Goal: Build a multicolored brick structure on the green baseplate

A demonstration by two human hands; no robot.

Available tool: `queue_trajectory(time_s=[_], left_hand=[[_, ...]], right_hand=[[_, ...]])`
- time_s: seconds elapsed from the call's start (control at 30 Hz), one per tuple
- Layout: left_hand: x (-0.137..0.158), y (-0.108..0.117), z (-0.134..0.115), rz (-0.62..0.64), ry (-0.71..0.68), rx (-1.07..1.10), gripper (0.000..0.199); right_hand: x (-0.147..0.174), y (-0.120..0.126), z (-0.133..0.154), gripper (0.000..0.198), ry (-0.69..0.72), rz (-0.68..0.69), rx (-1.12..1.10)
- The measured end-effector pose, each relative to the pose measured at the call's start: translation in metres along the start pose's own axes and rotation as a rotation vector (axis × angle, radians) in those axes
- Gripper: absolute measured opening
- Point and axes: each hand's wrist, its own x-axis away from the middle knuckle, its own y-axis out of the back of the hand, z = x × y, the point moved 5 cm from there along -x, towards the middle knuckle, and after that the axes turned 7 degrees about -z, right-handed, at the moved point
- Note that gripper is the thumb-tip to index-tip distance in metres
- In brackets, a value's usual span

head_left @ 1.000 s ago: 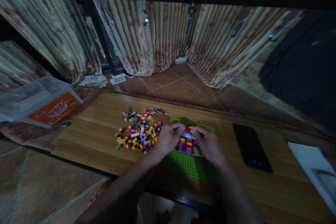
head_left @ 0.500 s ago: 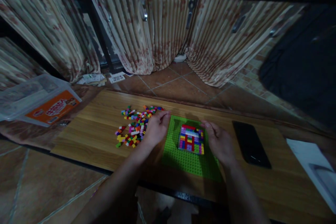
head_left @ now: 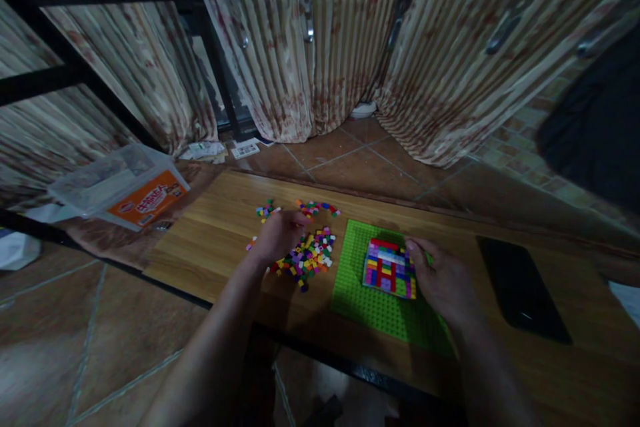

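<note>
My left hand [head_left: 283, 235] is over a loose pile of small toy bricks [head_left: 310, 253], its fingers bent and pressed together; whatever they may hold is hidden. A green studded baseplate [head_left: 390, 320] lies to the right of the pile. On it sits a low, roughly square build of colourful bricks [head_left: 390, 269], with red bricks along the far edge and a red H-like shape. At the build's right side is my right hand [head_left: 440, 273], fingers curled and thumb near the far right corner. Anything between those fingertips is too small to make out.
A black phone-like slab [head_left: 523, 290] lies on the wooden table [head_left: 200, 233] to the right. Beyond the table's left end stands a clear plastic box [head_left: 120, 180] with an orange label. Striped curtains [head_left: 280, 73] hang behind, and papers [head_left: 205, 150] lie on the floor.
My left hand has moved left from the baseplate's edge over the brick pile. My right hand stays beside the build. The view has shifted left.
</note>
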Motion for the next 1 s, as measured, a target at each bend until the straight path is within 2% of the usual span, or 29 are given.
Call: queue_trajectory(time_s=[0.17, 0.23, 0.43, 0.57, 0.67, 0.8, 0.9, 1.0], left_hand=[[0.012, 0.002, -0.018, 0.179, -0.285, -0.122, 0.031], [0.015, -0.002, -0.019, 0.209, -0.343, -0.174, 0.035], [0.016, -0.012, -0.014, 0.139, -0.384, -0.289, 0.035], [0.015, -0.007, -0.017, 0.089, -0.38, -0.312, 0.028], [0.013, -0.002, -0.018, 0.05, -0.299, -0.228, 0.024], [0.015, -0.008, -0.026, 0.001, -0.219, 0.063, 0.026], [0.024, -0.025, -0.043, 0.038, -0.255, 0.207, 0.025], [0.035, -0.041, -0.064, 0.035, -0.325, 0.231, 0.023]], right_hand=[[0.0, -0.004, 0.003, 0.041, 0.019, -0.002, 0.006], [0.0, -0.005, 0.003, 0.041, 0.018, 0.007, 0.015], [0.0, -0.008, 0.004, 0.041, 0.02, 0.015, 0.021], [0.0, -0.006, 0.005, 0.039, 0.025, -0.001, 0.022], [-0.001, -0.002, 0.006, 0.038, 0.019, -0.033, 0.009], [-0.001, 0.006, 0.009, 0.036, 0.005, -0.12, -0.029], [0.0, 0.012, 0.015, 0.033, 0.02, -0.183, -0.106], [0.004, 0.013, 0.027, 0.028, 0.06, -0.211, -0.251]])
